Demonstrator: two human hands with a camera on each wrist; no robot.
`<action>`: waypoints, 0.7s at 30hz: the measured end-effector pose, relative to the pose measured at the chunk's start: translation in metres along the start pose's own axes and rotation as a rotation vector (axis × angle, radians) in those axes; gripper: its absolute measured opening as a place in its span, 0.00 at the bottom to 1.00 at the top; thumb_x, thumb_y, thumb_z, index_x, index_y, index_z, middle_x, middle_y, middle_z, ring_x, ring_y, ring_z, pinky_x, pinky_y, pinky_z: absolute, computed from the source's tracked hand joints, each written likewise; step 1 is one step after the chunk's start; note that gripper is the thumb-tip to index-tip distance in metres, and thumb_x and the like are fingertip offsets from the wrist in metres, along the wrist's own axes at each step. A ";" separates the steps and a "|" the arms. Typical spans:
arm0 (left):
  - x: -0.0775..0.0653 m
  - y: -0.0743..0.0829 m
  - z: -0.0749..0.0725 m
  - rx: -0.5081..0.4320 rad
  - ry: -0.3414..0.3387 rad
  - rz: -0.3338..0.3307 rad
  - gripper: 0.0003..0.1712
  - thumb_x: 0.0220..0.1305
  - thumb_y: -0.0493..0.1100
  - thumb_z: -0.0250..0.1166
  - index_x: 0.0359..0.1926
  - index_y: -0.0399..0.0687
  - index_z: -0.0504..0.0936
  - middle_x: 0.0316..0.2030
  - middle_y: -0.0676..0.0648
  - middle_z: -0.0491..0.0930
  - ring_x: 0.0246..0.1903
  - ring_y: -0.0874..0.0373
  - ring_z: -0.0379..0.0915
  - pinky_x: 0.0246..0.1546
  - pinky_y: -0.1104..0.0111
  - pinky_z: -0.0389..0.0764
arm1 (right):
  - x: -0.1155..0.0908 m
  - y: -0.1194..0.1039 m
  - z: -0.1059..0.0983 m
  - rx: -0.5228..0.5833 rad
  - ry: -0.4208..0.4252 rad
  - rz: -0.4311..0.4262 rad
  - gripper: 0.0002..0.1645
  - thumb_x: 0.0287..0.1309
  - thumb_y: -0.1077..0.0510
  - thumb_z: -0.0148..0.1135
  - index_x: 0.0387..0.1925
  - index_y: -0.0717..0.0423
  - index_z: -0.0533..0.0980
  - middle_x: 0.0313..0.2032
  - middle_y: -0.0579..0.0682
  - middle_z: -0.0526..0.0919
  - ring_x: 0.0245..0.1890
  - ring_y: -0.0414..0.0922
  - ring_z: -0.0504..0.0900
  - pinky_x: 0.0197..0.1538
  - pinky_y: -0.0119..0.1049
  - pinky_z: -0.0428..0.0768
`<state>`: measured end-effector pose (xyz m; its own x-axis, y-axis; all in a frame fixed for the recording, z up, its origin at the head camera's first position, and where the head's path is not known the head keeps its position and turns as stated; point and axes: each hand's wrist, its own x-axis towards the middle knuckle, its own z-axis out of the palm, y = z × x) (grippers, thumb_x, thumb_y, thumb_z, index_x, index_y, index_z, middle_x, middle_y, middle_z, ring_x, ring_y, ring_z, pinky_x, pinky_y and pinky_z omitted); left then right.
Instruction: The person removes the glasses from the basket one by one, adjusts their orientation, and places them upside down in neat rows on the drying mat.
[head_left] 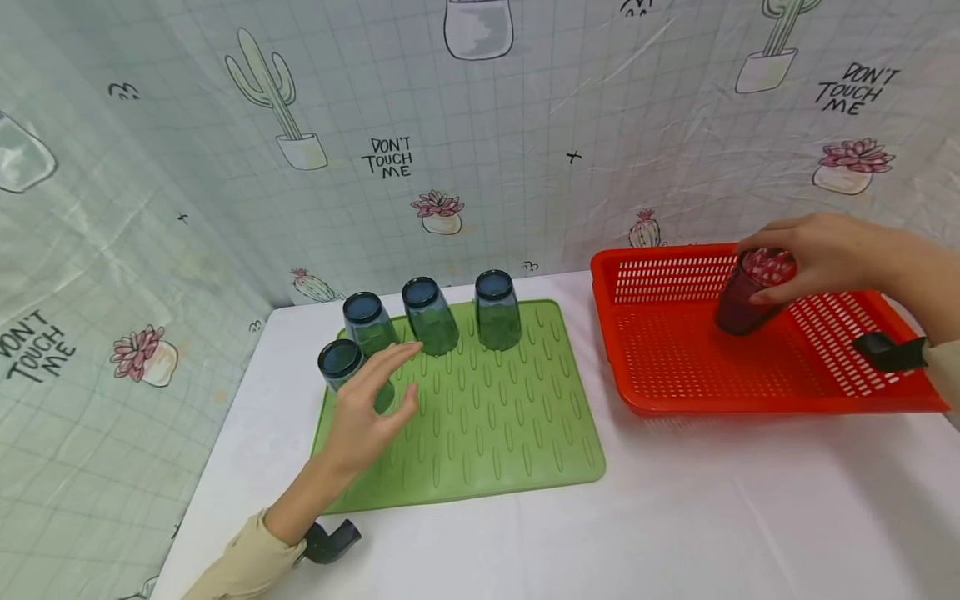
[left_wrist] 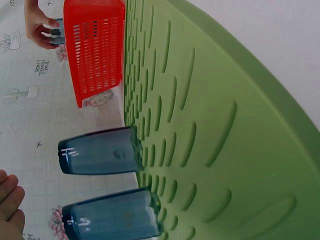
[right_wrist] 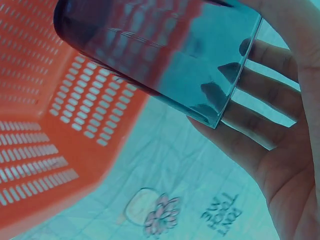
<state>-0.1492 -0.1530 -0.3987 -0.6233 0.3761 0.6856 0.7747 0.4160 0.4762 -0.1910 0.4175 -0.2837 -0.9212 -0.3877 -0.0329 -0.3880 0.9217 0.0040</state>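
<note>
My right hand (head_left: pixel 840 254) grips a blue drinking glass (head_left: pixel 738 304) near its rim, inside the red basket (head_left: pixel 637 400). In the right wrist view several fingertips (right_wrist: pixel 227 75) show through the clear wall of this glass, and its thick base points down into the basket. Over the left part of a green ribbed mat (head_left: pixel 510 417), my left hand (head_left: pixel 367 417) holds nothing, with thumb and fingers spread apart. Close behind it several matching glasses stand base up on the mat: one at the left (head_left: pixel 341 360), partly hidden by the hand, and others along the back, such as the rightmost glass (head_left: pixel 497 312).
The red basket, with slotted walls, stands right of the mat on a white tabletop (head_left: pixel 600 533). A patterned cloth (head_left: pixel 510 167) hangs behind and at the left. Dark camera mounts stick out from both wrists, the right mount (head_left: pixel 888 352) over the basket.
</note>
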 end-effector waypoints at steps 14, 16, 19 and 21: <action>0.010 0.008 0.023 -0.098 -0.012 0.013 0.30 0.59 0.28 0.65 0.65 0.39 0.78 0.61 0.41 0.79 0.63 0.45 0.74 0.69 0.63 0.72 | -0.003 -0.051 -0.015 0.030 0.040 -0.086 0.43 0.42 0.39 0.82 0.60 0.50 0.80 0.58 0.60 0.81 0.50 0.59 0.84 0.51 0.62 0.83; 0.013 0.009 0.027 -0.103 -0.015 0.013 0.30 0.59 0.28 0.65 0.65 0.39 0.78 0.61 0.42 0.79 0.63 0.46 0.75 0.69 0.60 0.72 | -0.003 -0.060 -0.017 0.031 0.053 -0.098 0.43 0.43 0.38 0.82 0.61 0.50 0.79 0.59 0.60 0.81 0.50 0.59 0.84 0.53 0.63 0.82; 0.016 0.011 0.033 -0.115 -0.022 0.015 0.30 0.60 0.29 0.65 0.65 0.40 0.77 0.62 0.42 0.79 0.63 0.46 0.74 0.70 0.55 0.71 | -0.002 -0.072 -0.021 0.051 0.098 -0.130 0.42 0.44 0.39 0.81 0.60 0.49 0.80 0.58 0.59 0.82 0.49 0.58 0.85 0.53 0.63 0.81; 0.018 0.013 0.038 -0.125 -0.028 0.015 0.30 0.60 0.30 0.65 0.65 0.40 0.77 0.62 0.42 0.79 0.63 0.46 0.74 0.69 0.54 0.72 | -0.001 -0.079 -0.023 0.055 0.129 -0.152 0.41 0.44 0.39 0.81 0.60 0.49 0.80 0.58 0.59 0.82 0.49 0.57 0.85 0.53 0.63 0.82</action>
<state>-0.1541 -0.1094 -0.4007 -0.6126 0.4055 0.6784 0.7903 0.3039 0.5320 -0.1604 0.3444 -0.2614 -0.8494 -0.5183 0.0992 -0.5243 0.8503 -0.0463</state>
